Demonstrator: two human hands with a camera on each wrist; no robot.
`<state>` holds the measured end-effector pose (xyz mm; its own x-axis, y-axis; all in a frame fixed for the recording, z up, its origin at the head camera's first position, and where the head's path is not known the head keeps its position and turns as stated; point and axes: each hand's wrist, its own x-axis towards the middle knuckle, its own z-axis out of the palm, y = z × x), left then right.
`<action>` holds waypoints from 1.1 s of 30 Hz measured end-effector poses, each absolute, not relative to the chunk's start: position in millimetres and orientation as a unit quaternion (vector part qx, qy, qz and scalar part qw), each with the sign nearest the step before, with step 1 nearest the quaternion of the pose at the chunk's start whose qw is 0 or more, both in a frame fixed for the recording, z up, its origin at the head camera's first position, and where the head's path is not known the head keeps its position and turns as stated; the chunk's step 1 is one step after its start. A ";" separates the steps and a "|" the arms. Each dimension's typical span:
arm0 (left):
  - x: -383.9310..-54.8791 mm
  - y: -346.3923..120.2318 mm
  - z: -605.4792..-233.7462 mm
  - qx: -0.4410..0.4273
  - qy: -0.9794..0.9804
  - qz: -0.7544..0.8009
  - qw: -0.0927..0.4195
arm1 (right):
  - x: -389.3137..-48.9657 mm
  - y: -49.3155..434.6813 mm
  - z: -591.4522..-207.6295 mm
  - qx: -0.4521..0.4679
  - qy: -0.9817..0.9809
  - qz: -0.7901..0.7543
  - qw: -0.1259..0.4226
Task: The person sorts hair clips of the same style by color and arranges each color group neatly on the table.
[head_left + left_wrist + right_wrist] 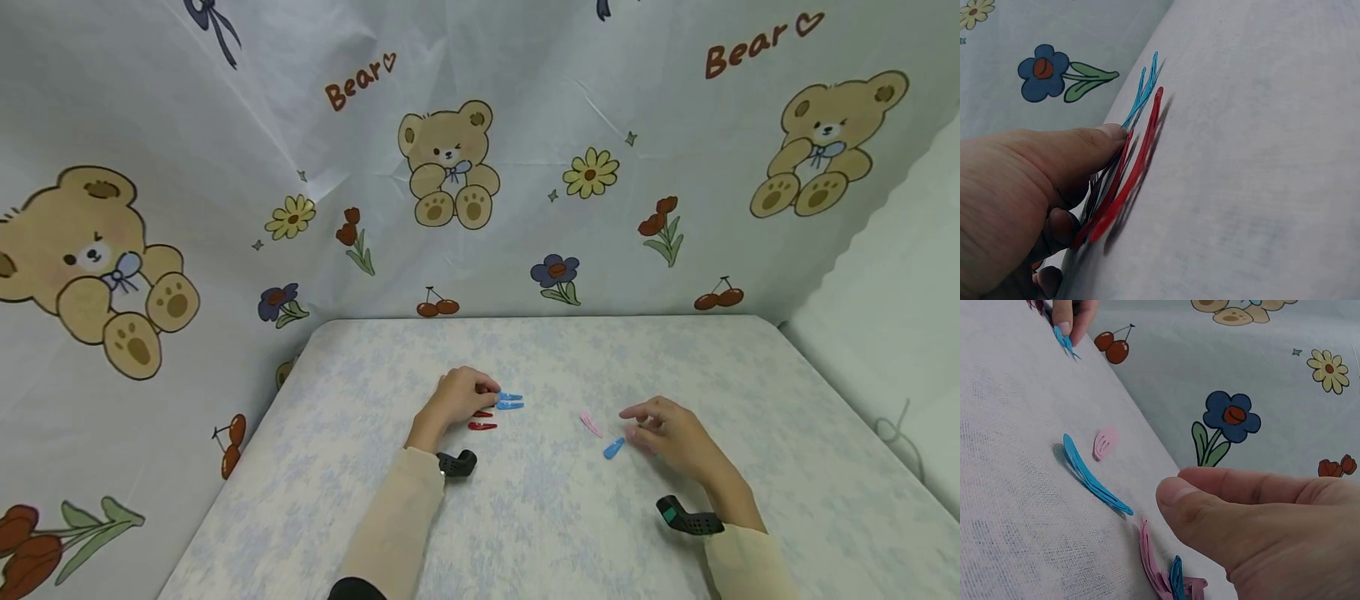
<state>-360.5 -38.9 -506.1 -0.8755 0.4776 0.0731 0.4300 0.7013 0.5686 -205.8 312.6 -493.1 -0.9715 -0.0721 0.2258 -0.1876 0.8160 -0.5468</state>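
Observation:
My left hand [455,400] pinches the near end of a blue hair clip [511,406], thumb on top; another blue clip [510,396] lies beside it. Just below that hand are red hair clips [482,426], seen edge-on in the left wrist view, partly hidden by the fingers. My right hand [671,437] hovers over the table with fingers loosely bent and nothing between thumb and forefinger. To its left lie a pink hair clip [591,424] and a blue hair clip [1094,482]. Below it, more pink clips [1147,556] and a small blue clip [1177,578] show in the right wrist view.
The table [540,517] has a pale blue mottled cover. Behind it and to the left hangs a cloth [517,258] printed with bears and flowers. White fabric [900,333] with a thin cord [896,433] is on the right.

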 end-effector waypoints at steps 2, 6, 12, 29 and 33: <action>-360.6 -39.4 -505.5 0.246 0.921 0.299 0.039 | -206.0 313.2 -493.7 0.077 -0.947 0.297 0.091; -360.7 -39.9 -504.1 0.247 0.921 0.299 0.037 | -206.9 314.8 -495.3 0.091 -0.942 0.313 0.075; -360.5 -39.8 -503.6 0.250 0.921 0.298 0.036 | -208.0 315.7 -496.7 0.103 -0.941 0.317 0.059; -359.9 -39.1 -503.2 0.248 0.922 0.296 0.039 | -207.9 316.2 -502.4 0.093 -0.946 0.307 0.055; -360.0 -39.2 -503.2 0.250 0.921 0.297 0.037 | -208.2 316.3 -505.0 0.089 -0.950 0.295 0.058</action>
<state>-360.0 -39.2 -503.2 -0.8721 0.4828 0.0794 0.4383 0.6987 0.5655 -208.2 316.3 -505.0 -0.9776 -0.1346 0.1619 -0.2027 0.8099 -0.5504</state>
